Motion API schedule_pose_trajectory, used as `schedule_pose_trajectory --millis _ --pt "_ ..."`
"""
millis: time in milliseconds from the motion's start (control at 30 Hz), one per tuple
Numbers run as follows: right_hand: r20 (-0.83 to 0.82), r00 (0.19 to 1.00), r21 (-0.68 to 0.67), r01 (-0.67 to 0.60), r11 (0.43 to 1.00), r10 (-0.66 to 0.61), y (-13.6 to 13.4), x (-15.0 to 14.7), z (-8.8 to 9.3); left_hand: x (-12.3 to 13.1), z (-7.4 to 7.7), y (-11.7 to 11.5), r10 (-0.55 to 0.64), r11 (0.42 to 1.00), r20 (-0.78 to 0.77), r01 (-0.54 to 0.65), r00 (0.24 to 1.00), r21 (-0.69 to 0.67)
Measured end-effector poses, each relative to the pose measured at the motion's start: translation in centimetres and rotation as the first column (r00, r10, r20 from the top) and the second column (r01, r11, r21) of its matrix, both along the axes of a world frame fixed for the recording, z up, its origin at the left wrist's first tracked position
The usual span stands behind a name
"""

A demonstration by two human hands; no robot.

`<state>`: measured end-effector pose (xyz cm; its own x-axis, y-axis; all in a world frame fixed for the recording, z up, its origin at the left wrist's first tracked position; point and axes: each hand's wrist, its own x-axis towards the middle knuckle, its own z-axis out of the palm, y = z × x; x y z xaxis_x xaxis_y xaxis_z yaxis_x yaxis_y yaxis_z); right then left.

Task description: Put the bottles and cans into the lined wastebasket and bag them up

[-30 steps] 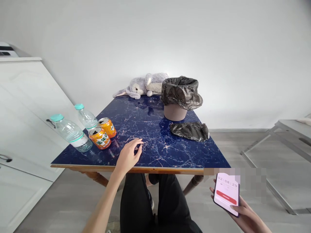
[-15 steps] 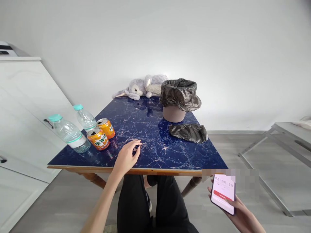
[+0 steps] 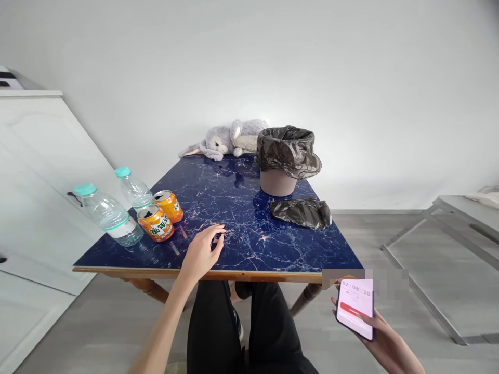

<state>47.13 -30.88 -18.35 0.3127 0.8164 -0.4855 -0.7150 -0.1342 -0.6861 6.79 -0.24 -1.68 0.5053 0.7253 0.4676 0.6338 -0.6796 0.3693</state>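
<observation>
My left hand (image 3: 202, 250) rests on the near part of the blue marbled table (image 3: 234, 202), loosely curved, with a gap between thumb and fingers and nothing held. Below the table's right front corner, my right hand (image 3: 384, 332) is closed around a smartphone (image 3: 354, 306); its lit screen reads 02:08:30 above a red bar, and my thumb lies over the screen. Left of my left hand stand two opened orange soda cans, the nearer (image 3: 156, 223) and the farther (image 3: 170, 205). Beside them are two clear plastic bottles with turquoise caps, one in front (image 3: 107, 215) and one behind (image 3: 134, 191).
A bin (image 3: 277, 183) lined with a black plastic bag (image 3: 287, 150) stands at the table's back right. In front of it lies a folded black bag (image 3: 301, 213). A grey plush rabbit (image 3: 222, 140) lies against the wall. White cabinet (image 3: 42, 171) left, grey folding table (image 3: 463, 218) right.
The phone's displayed time went from 02:08:29 to 02:08:30. The view shifted very slightly; the phone and my right hand sit a little further left and higher. My left hand stays in place.
</observation>
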Motion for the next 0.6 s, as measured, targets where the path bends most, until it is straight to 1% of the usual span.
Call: schedule_pose_trajectory --millis 367,600 --pt "0.09 0.996 0.036 -0.002 0.999 -0.001 0.5 -1.3 1.3 0.0 0.2 0.1 0.003 1.0 0.004 -0.003 1.0 0.014" --pt "0.093 0.995 -0.009 -0.019 1.0 0.02 0.3 -1.2 1.8 0.1 0.4 0.0 0.004 1.0 0.009 -0.004 1.0 0.008"
